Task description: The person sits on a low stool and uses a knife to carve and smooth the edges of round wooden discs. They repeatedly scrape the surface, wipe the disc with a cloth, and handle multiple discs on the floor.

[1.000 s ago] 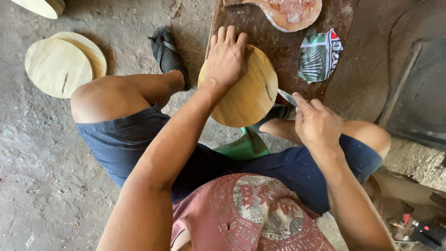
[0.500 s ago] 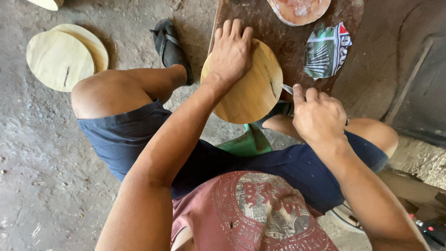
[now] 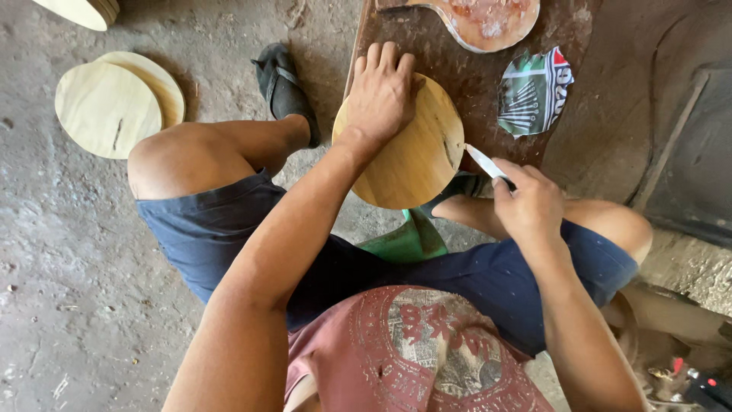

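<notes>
A round wooden disc lies on a dark brown board in front of me. My left hand presses flat on the disc's upper left part, fingers spread. My right hand grips a small knife whose pale blade touches the disc's right edge, beside a small crack there. I sit low with both knees bent around the board.
Two more wooden discs lie stacked on the concrete floor at the left. A paddle-shaped board with pinkish paste and a torn packet holding nails rest on the dark board. A green stool is under me.
My right hand has shifted slightly down and right, with the blade still at the disc's right edge. The left hand stays pressed on the disc.
</notes>
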